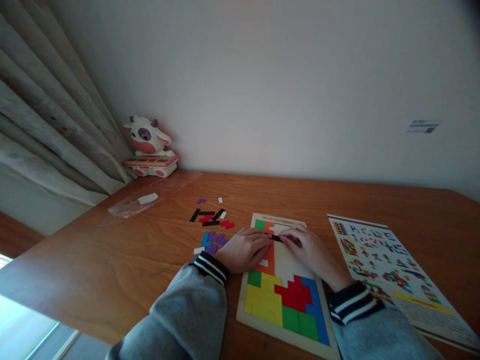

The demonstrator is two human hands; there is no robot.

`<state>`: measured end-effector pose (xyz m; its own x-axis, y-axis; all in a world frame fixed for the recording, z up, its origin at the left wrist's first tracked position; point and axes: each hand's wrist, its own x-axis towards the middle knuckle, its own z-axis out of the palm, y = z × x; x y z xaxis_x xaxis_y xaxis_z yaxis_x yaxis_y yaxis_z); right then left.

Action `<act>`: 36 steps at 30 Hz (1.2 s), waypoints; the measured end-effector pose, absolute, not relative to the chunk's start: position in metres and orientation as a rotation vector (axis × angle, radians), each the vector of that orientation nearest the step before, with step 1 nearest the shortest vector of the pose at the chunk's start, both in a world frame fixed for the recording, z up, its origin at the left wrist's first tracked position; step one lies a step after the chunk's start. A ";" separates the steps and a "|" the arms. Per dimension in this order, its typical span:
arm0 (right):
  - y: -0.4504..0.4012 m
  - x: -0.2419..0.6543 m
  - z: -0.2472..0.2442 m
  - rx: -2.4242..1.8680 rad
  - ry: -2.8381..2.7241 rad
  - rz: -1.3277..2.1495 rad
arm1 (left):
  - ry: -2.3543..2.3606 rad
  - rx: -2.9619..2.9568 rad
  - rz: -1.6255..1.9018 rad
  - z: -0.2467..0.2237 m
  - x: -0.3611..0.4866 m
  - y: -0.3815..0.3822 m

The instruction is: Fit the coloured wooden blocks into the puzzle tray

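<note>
A wooden puzzle board [290,262] lies before me, partly filled with yellow, green, red, blue and orange block pieces. Above its upper part, my right hand [305,247] pinches one end of a narrow black strip piece [276,238]. My left hand [245,249] rests over the board's left edge, fingers stretched out and lying close together, the index fingertip at the strip's other end. Orange pieces [269,265] show partly beneath that hand, with a small white piece [263,262] among them. The red piece group [294,294] sits in the lower half, beside the blue pieces [318,315].
Loose purple pieces [212,237], black strips [211,223] and red pieces [227,224] lie left of the board. A printed pattern sheet [393,265] is at the right. Farther back are a clear plastic bag [129,206] and a cow toy keyboard [152,150] against the wall.
</note>
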<state>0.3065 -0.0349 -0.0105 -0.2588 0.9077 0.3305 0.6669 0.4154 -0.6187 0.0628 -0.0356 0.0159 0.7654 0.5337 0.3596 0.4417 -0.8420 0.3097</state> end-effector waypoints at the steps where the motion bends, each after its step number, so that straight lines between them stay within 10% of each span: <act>1: -0.034 0.308 -0.012 -1.322 -2.025 0.483 | 0.767 2.753 0.654 0.015 0.063 -0.035; 36: -0.038 0.316 -0.011 -1.348 -1.855 0.473 | 0.850 2.846 0.695 0.023 0.065 -0.041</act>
